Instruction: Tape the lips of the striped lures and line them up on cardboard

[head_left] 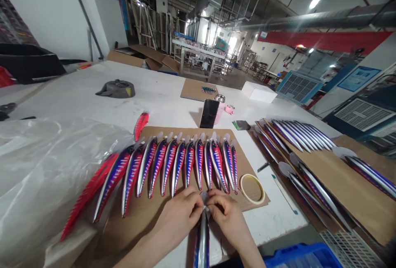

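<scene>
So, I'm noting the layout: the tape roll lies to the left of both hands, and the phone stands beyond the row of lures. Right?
Not quite: the head view shows the tape roll to the right of both hands. The phone does stand beyond the row of lures.

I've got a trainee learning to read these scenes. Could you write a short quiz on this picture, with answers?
1. What do the left hand and right hand both pinch?
2. True or false: the phone stands upright on the white table.
3. Which thing does the phone partly hide: (a) white box, (b) pink bottle, (c) grey cap?

Key:
1. A fishing lure.
2. True.
3. b.
</scene>
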